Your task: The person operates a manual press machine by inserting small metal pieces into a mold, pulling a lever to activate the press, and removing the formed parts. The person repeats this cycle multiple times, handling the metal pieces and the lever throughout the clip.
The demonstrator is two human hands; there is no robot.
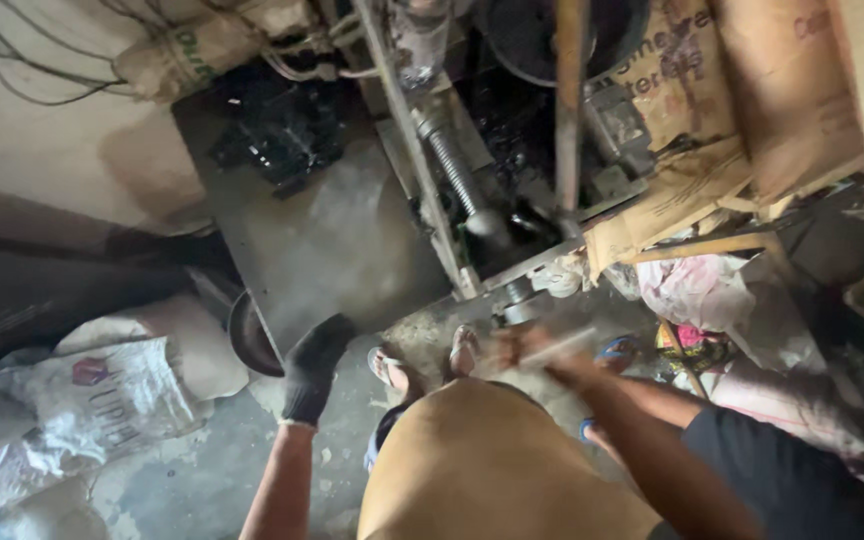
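Rod (blurred) in right hand

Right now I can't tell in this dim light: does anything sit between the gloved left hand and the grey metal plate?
Nothing visible does: the left hand already rests at the lower edge of the metal plate.

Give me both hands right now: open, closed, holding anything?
Left hand: in a black glove, fingers curled at the edge of the grey metal plate; grip cannot be told.
Right hand: motion-blurred, closed around a pale thin rod.
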